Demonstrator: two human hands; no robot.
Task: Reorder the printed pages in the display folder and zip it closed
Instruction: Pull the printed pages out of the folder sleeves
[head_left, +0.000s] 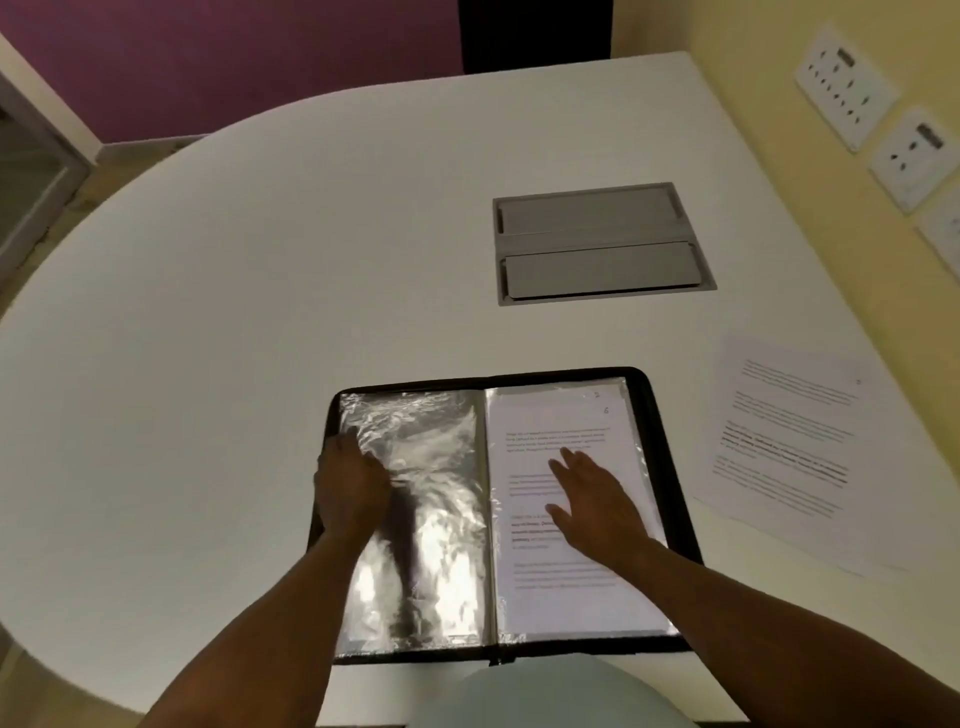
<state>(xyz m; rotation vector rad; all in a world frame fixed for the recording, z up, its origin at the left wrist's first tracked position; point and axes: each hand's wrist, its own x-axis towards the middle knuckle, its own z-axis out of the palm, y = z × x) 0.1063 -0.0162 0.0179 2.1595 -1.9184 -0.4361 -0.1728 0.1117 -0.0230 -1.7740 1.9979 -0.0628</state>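
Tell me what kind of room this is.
Probably an office or meeting room: a large white table with a built-in grey cable hatch, wall sockets beside it, and printed pages by an open display folder.
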